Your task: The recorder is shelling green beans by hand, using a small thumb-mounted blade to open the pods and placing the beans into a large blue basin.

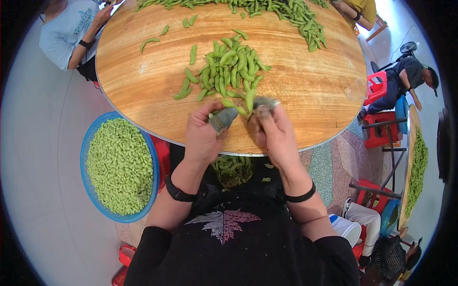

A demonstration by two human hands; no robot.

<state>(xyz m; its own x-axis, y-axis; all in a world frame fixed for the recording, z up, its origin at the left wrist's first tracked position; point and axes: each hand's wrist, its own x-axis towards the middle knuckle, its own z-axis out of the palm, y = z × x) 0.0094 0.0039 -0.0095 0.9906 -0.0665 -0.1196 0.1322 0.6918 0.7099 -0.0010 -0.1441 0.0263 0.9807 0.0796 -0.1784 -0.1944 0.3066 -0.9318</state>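
Over the near edge of the round wooden table (315,114), my two hands are close together at a small bunch of green soybean pods. My left hand (202,131) is closed, with a grey-green cover on its thumb, and pinches a pod (230,103). Fingers bent and partly smeared by motion, my right hand (275,128) grips a larger upright pod (249,99); it wears a similar grey cover. Just beyond my hands lies a loose heap of pods (224,71). My fingertips hide the lower ends of the held pods.
To my left stands a blue basket (85,167) full of shelled green beans (119,164). A larger pod pile (286,12) covers the table's far side. A clear cup (355,89) is at the right edge. Empty husks (232,169) lie below the table edge. Other people sit around.
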